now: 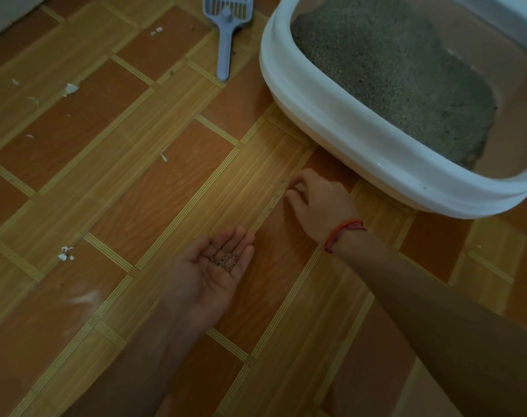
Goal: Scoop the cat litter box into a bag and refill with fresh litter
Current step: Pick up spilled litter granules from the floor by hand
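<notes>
We take the litter box (316, 94) as our landmark: it sits on the floor (166, 191) with grey litter (391, 70) spread over most of its bottom, and part of the pan along the far-right side shows bare. The scoop (226, 25) lies on the floor just left of the box, handle towards us, with no hand on it. We see no bag in this view. The left hand (214, 272) is held palm up, well in front of the box, its fingers relaxed and cupping a small heap of loose grains (224, 260). The right hand (319, 203), with a red thread (343, 233) at its wrist, reaches down to the floor just in front of the box, fingers bent and tips drawn together; whether they have a grain between them we cannot tell, as it is too small to see. We judge this to be tidying of spilled litter around the box, a side step beside the scooping and refilling. The next move likely calls for dropping each pinch into the cupped palm, keeping that palm level so nothing rolls off, then tipping the lot out. White scraps (69, 88) lie far left of the box
</notes>
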Demonstrator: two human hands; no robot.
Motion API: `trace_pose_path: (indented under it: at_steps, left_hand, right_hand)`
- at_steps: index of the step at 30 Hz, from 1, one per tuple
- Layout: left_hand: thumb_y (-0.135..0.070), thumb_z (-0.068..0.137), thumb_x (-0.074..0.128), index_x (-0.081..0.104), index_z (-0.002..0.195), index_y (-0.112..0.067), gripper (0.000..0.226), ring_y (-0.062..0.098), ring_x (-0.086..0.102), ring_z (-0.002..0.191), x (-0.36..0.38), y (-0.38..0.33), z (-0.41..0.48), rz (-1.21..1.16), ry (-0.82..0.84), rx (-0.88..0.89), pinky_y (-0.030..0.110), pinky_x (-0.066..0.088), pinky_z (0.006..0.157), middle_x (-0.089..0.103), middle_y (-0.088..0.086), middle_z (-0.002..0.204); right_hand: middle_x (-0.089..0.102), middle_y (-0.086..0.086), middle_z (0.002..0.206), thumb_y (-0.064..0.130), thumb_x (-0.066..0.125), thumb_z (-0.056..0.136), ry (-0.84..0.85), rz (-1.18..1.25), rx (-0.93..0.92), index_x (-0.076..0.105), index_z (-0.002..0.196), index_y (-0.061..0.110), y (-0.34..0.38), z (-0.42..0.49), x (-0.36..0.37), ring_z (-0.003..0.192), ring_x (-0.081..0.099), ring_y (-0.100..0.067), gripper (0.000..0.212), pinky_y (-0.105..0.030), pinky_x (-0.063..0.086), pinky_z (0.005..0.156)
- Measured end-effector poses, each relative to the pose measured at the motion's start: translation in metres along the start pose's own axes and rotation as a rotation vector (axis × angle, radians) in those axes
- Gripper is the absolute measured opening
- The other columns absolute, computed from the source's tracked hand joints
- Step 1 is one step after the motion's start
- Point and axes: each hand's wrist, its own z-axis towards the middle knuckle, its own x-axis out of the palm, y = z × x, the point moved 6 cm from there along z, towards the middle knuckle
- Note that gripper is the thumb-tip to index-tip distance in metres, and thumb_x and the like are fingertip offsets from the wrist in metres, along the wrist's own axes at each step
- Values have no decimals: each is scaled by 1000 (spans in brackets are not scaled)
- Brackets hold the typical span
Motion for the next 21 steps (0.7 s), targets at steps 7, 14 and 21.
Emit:
trace_pose_path:
  at_steps: [7, 14, 21]
  left_hand:
    - [-22, 102, 41, 76, 80, 6, 50, 32, 73, 97, -1, -1, 1, 2, -7, 1, 48, 58, 82, 73, 20, 107]
    - [-22, 102, 40, 76, 79, 6, 52, 32, 73, 97, -1, 0, 2, 6, -13, -2, 47, 58, 82, 73, 20, 106]
    - [-22, 103, 39, 76, 78, 6, 52, 33, 73, 96, -3, 0, 2, 2, -13, 5, 47, 59, 79, 73, 21, 106]
  right_hand:
    - [62, 7, 86, 43, 51, 97, 7, 17, -9, 60, 107, 25, 7, 7, 5, 83, 61, -16, 22, -35, 53, 74]
    - [67, 8, 88, 39, 53, 96, 0, 36, -19, 62, 96, 29, 9, 8, 10, 85, 63, -15, 13, -40, 55, 76]
    - [66, 5, 83, 36, 45, 98, 24, -83, -72, 59, 97, 28, 15, 2, 16, 77, 62, -17, 17, -38, 54, 68]
